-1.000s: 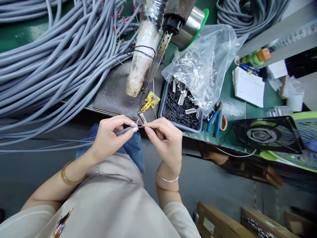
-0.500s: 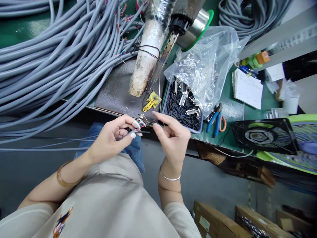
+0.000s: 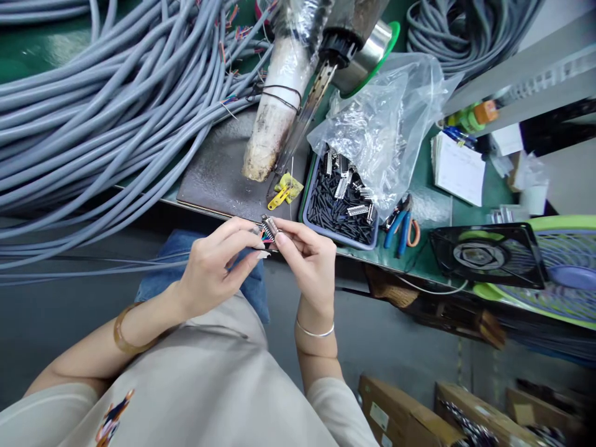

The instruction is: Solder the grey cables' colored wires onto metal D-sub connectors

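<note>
My left hand [image 3: 216, 264] is closed on the end of a thin grey cable whose coloured wires [image 3: 265, 236] fan out at the tip. A small metal connector [image 3: 269, 225] sits on those wires. My right hand [image 3: 305, 257] pinches that connector between thumb and forefinger. Both hands hover just in front of the bench edge, below a dark metal plate [image 3: 218, 174].
A big bundle of grey cables [image 3: 107, 105] covers the left bench. A soldering tool in a white holder [image 3: 279, 105] lies on the plate beside a yellow clip [image 3: 284, 191]. A blue tray [image 3: 342, 202] of black tubes, a plastic bag [image 3: 382, 124], blue pliers [image 3: 400, 226] and a fan [image 3: 493, 254] lie right.
Half a second ago my right hand had opened and drawn away from the connector. It has now come back and pinched it again; my left hand kept hold of the cable.
</note>
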A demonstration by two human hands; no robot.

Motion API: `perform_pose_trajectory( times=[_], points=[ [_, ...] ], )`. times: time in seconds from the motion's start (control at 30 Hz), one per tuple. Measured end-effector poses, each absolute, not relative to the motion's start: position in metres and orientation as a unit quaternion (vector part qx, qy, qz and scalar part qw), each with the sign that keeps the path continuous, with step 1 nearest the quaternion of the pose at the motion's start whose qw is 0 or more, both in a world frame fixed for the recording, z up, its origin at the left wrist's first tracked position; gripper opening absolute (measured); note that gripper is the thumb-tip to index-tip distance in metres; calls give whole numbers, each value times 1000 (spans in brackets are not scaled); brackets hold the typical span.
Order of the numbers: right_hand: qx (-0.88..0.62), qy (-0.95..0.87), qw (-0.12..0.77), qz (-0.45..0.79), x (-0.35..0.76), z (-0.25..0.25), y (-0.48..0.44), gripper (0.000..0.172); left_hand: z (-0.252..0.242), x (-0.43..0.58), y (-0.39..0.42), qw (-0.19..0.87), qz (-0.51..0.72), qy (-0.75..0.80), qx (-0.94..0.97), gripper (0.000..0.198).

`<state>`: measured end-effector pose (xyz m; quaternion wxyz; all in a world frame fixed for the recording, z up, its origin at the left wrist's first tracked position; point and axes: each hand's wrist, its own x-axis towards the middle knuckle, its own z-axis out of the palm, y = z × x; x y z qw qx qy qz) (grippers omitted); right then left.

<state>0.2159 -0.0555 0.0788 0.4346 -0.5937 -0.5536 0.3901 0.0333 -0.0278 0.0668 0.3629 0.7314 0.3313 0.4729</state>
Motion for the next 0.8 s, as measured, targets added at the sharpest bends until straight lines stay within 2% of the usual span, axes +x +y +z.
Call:
perform_pose_trajectory(
  times=[0.1,0.2,0.27,0.37,0.47,0.63,0.8],
  points=[
    [-584,-549,443,401,214,80,-54,24,72,34,-24,487,454,337,666,4],
    [-600,-571,463,314,211,77,-54,21,75,36,-18,622,434,359,544,9],
    [-591,-564,515,261,210,75,-54,22,75,37,-13,674,422,371,480,14],
    [-559,-546,564,268,213,75,-57,23,76,38,-6,700,414,390,431,20],
    [-570,-558,528,292,219,75,-62,25,76,37,0,708,418,401,404,24],
    [-575,-592,550,133,216,67,-67,20,75,35,3,718,415,402,388,24],
    [-514,-683,513,81,204,57,-54,23,75,38,5,711,417,405,395,21]
  ],
)
